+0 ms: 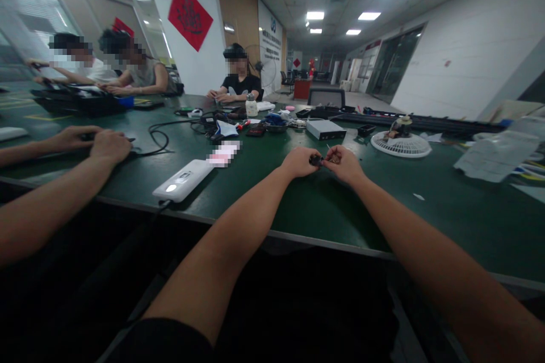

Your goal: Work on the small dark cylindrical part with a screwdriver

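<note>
Bare forearms [221,272] reach out below my head-worn view over the dark-green workbench [340,210], and I read both hands as narrowly closed: the left hand [298,161] and the right hand [343,164] pinch a tiny dark-brown component [315,160] between them, too small for me to identify, just above the bench. A flat silver-grey metal box [326,129] sits farther off, a round white plastic fan grille [401,144] lies right, and a co-worker's hands [108,146] rest at left.
</note>
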Motion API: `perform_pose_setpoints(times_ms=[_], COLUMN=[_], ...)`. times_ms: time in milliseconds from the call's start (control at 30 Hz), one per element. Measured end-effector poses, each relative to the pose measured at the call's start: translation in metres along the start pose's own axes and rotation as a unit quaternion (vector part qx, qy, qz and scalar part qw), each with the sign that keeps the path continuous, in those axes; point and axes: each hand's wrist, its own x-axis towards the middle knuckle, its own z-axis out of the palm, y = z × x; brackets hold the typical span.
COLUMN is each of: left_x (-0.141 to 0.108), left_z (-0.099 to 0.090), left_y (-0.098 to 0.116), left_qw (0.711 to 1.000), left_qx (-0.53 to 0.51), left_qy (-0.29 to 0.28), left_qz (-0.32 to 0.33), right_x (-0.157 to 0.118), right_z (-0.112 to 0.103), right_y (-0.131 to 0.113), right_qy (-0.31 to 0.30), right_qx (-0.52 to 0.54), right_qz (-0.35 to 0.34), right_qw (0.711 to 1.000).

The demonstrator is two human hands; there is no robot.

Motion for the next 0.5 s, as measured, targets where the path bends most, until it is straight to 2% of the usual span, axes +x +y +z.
perform_pose_setpoints(times_ms=[233, 500], left_x=[-0.0012, -0.002], left_z=[-0.0015, 0.0018], left_y=[0.0007, -0.0025], left_qw=[1.0, 0.997], left_qx=[0.007, -0.066], left_qy=[-0.007, -0.021], left_qz=[0.027, 0.039], right_x=[0.0005, 0.0001], right_z=[-0.0029, -0.0074], right_y=[0.0019, 0.0021], right_qy=[-0.01, -0.048], right_qx=[-0.017, -0.105], right_qz=[0.001, 0.002], right_qw=[1.0, 0.993])
